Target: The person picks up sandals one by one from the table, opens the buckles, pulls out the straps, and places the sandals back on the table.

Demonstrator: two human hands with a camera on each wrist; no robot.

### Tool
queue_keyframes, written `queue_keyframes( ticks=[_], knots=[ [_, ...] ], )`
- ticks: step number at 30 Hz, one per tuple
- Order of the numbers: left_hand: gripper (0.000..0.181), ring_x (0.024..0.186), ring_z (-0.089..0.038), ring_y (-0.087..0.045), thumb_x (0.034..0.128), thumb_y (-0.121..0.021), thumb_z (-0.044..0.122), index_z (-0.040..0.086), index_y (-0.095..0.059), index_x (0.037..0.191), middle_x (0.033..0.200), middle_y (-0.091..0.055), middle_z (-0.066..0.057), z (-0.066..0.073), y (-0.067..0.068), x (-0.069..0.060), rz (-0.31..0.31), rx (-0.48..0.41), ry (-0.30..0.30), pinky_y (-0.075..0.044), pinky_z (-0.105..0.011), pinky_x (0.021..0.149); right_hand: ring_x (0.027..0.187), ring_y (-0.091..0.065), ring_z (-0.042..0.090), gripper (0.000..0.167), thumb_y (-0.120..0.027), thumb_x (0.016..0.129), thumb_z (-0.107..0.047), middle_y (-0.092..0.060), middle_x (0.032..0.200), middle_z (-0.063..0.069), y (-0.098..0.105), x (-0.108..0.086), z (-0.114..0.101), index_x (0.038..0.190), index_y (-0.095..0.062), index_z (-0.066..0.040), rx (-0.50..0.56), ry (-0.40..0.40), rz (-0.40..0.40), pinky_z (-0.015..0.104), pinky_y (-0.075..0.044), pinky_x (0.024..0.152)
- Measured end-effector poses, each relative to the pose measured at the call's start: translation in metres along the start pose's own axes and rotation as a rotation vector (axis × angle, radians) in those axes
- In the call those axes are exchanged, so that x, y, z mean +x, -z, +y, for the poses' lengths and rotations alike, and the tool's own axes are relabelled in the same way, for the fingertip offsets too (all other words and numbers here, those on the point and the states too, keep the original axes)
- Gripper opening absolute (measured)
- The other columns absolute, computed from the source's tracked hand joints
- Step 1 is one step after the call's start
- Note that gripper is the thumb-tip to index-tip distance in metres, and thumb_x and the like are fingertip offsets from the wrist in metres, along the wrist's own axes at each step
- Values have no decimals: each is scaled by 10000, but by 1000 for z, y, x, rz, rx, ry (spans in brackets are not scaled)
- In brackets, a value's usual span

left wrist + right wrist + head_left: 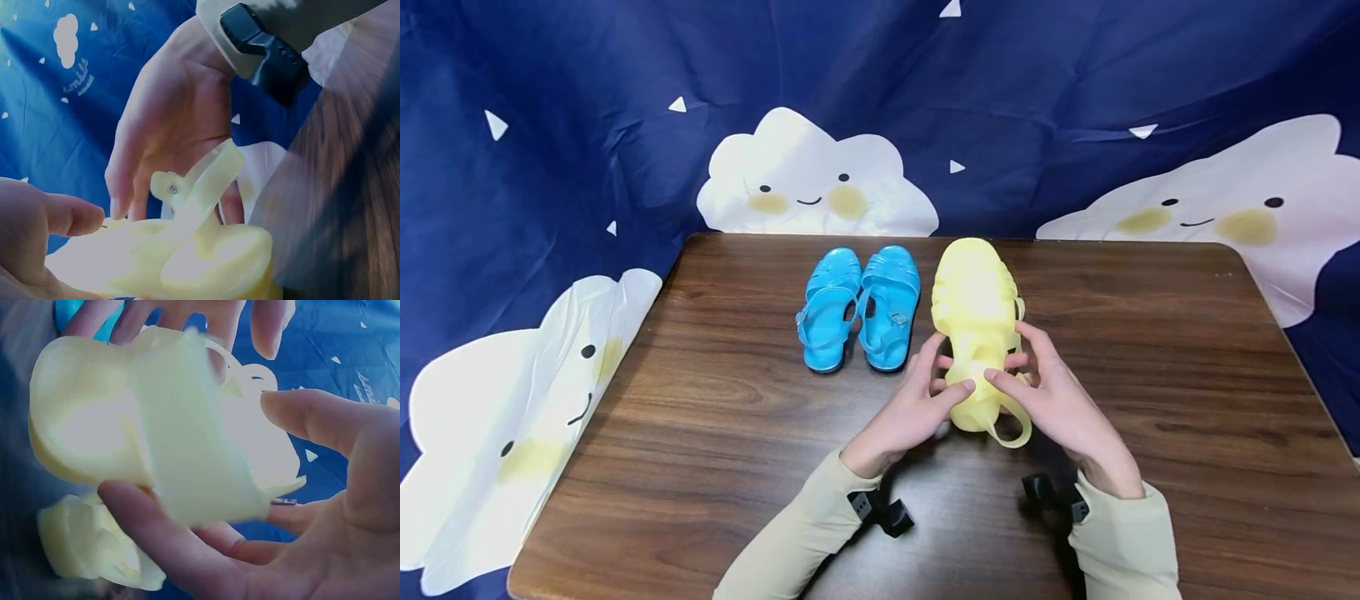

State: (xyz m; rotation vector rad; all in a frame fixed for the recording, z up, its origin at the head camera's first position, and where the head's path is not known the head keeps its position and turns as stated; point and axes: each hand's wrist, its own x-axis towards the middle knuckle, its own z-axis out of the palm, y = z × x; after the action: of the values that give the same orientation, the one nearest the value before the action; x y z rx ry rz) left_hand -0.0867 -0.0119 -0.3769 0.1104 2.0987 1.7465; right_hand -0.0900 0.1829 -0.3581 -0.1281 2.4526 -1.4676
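Observation:
Both hands hold a yellow sandal (pixel 973 292) above the table, its toe pointing away. My left hand (pixel 917 400) grips its left side near the heel, thumb on top and fingers beside it. On the opposite side, my right hand (pixel 1067 408) has its thumb on top and its fingers round the edge. A strap loop (pixel 215 178) stands out from the sandal in the left wrist view. Another yellow sandal part (pixel 94 544) shows below in the right wrist view; the head view mostly hides it.
Two blue sandals, the left one (pixel 829 321) and the right one (pixel 891 308), lie side by side left of the yellow one on the brown wooden table (pixel 700 417). Behind the table hangs a dark blue cloth (pixel 1000 83) with white clouds.

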Motion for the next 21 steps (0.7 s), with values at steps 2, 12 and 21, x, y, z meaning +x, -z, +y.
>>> queue_keyframes(
  ticks=[2, 12, 21],
  knots=[
    [738, 1091, -206, -504, 937, -605, 293, 276, -176, 1538, 1314, -405, -34, 3, -4, 1, 17, 29, -16, -486, -307, 834, 926, -599, 278, 757, -616, 945, -293, -534, 1211, 210, 4, -1, -1, 1520, -152, -131, 16, 2, 10, 304, -510, 721],
    [640, 1177, -209, -515, 931, -615, 238, 144, -335, 1499, 1289, -425, 3, 15, -26, 6, 77, 62, -106, -449, -285, 936, 918, -614, 252, 772, -608, 951, -297, -525, 1252, 220, 22, -6, -2, 1535, -125, -155, 8, 22, 87, 275, -517, 683],
    [621, 1103, -94, -476, 904, -635, 183, 142, -391, 1474, 1303, -435, 34, 13, -45, 15, 123, 22, -150, -436, -197, 891, 797, -582, 168, 759, -624, 944, -271, -482, 1251, 189, 31, -11, 3, 1526, -155, -141, 31, 37, 152, 251, -552, 664]
  ],
)
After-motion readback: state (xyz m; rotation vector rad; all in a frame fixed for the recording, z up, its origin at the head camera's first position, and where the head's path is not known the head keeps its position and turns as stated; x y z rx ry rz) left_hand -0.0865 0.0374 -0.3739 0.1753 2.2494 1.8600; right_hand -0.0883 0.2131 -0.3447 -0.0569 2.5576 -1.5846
